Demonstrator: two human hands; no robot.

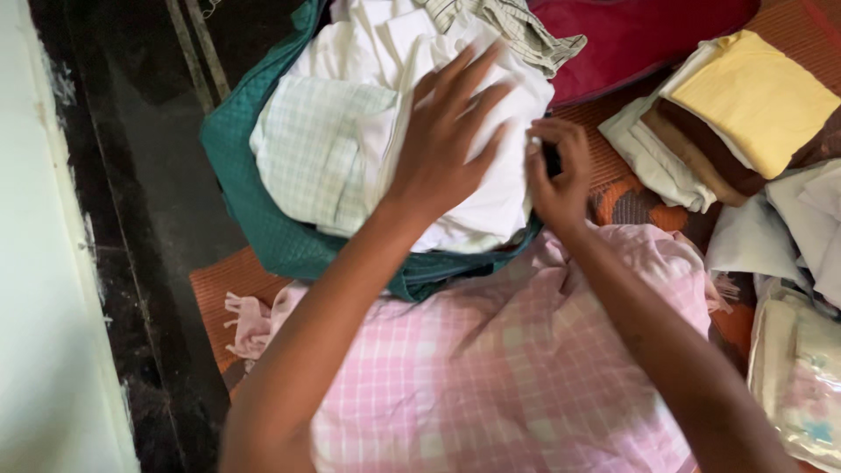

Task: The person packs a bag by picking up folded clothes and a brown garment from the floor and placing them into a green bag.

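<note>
- Head view: a clear plastic pack [802, 385] lies at the right edge, low down. It is shiny and see-through, with something pale and a bit of blue and pink inside. Its print is too blurred to tell.
- A green bag [254, 201] sits at the top middle, on an orange mat [215, 293]. The bag is open and stuffed full of folded clothes.
- The white cloth [491, 197] lies on top of the pile in the bag. It is plain, soft and folded, with a few creases.
- Just beside it, to the left, is a pale check cloth [311, 144] with thin green lines.
- A striped cloth [517, 26] pokes out at the top of the bag.
- The left hand [451, 131] lies flat on the white cloth. Its fingers are spread wide and press down on it.
- The right hand [556, 171] is at the right edge of the white cloth. Its fingers are curled close, pinching the edge of the cloth; a small dark thing shows by the fingers, but I cannot tell what it is.
- A pink check cloth [508, 368] lies under both arms, near the bottom.
- A yellow cloth [758, 96] tops a stack of brown and white folded ones at the upper right.
- A red cloth [639, 35] lies at the top.
- A dark floor [149, 175] runs down the left side.
</note>
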